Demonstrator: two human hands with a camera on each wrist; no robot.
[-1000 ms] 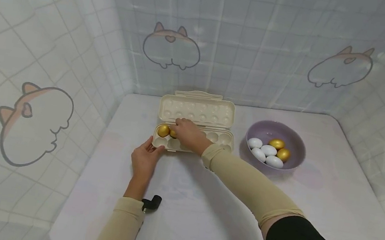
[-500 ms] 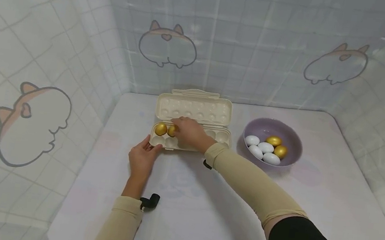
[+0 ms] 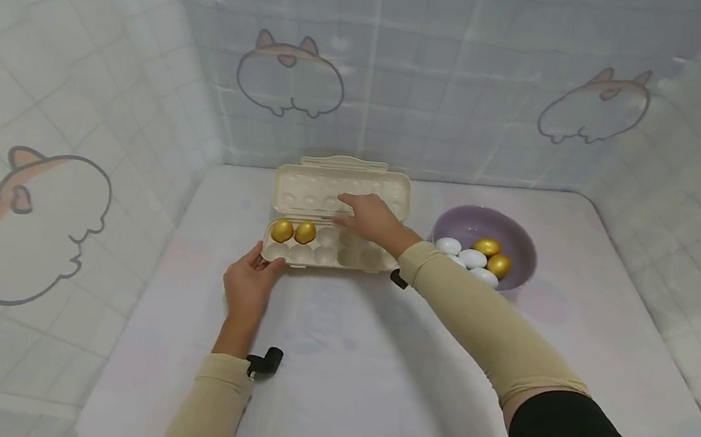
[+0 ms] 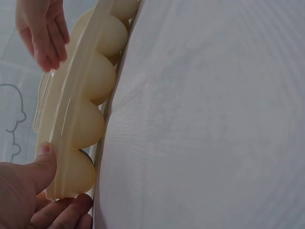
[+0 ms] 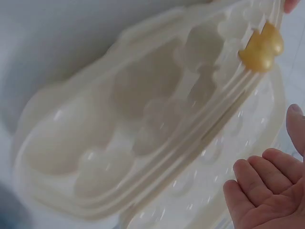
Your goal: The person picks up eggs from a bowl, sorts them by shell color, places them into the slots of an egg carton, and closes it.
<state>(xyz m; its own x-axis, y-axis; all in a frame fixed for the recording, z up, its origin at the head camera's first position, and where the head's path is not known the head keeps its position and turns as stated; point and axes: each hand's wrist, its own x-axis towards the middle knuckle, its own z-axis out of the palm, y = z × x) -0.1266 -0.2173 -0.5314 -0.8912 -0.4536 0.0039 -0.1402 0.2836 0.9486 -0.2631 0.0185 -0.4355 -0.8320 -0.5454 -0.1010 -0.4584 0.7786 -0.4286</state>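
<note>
A cream plastic egg carton (image 3: 326, 257) lies with its lid (image 3: 308, 180) tipped back. Two gold eggs (image 3: 294, 232) fill the leftmost cups of its back row. At the carton's near left corner my left hand (image 3: 247, 290) grips the end, its thumb (image 4: 45, 160) on the rim and the other fingers low against the cup; part of those fingers is hidden. My right hand (image 3: 372, 219) hovers over the carton, right of the gold eggs, fingers extended and palm bare in the right wrist view. Nothing is held in it.
To the right of the carton stands a purple bowl (image 3: 526, 245) containing several white eggs (image 3: 473, 259) and two gold eggs (image 3: 492, 255). My right forearm passes close to its left side. Tiled-pattern curtains (image 3: 412, 77) enclose the white table (image 3: 327, 374) at the back and sides.
My right hand has let go of the second gold egg in its cup and moved up and right. My left hand stays at the carton's corner. The head view has shifted slightly.
</note>
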